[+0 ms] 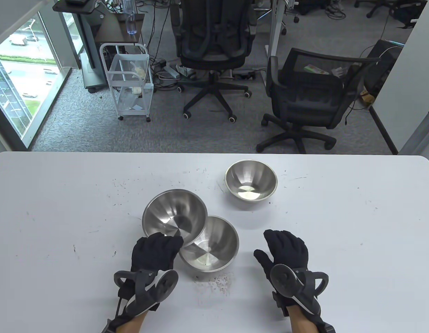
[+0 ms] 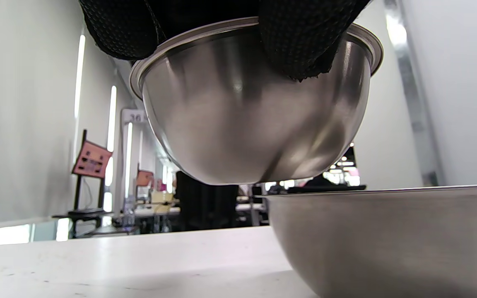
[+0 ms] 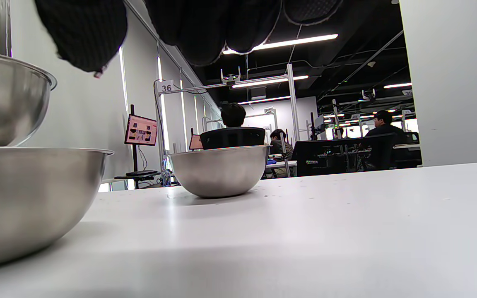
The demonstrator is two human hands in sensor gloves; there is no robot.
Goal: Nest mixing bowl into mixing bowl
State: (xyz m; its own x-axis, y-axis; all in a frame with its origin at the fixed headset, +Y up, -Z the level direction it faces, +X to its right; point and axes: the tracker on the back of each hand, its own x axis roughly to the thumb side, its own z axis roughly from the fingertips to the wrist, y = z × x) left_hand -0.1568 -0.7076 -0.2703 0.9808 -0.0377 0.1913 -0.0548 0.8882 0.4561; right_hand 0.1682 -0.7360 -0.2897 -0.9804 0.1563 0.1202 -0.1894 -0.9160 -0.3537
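Three steel mixing bowls are in view. My left hand (image 1: 158,247) grips the near rim of one bowl (image 1: 174,215) and holds it lifted and tilted; its right edge overlaps the rim of a second bowl (image 1: 214,251) standing on the table. In the left wrist view my fingers (image 2: 300,45) curl over the held bowl's (image 2: 255,120) rim, and it hangs clear above the table beside the second bowl (image 2: 387,240). My right hand (image 1: 287,248) is open and empty, to the right of the second bowl. A third bowl (image 1: 251,180) stands farther back.
The white table (image 1: 61,208) has dark specks in front of the second bowl. In the right wrist view the third bowl (image 3: 220,169) stands apart in the middle, with the second bowl (image 3: 27,198) at the left. Office chairs stand beyond the far edge.
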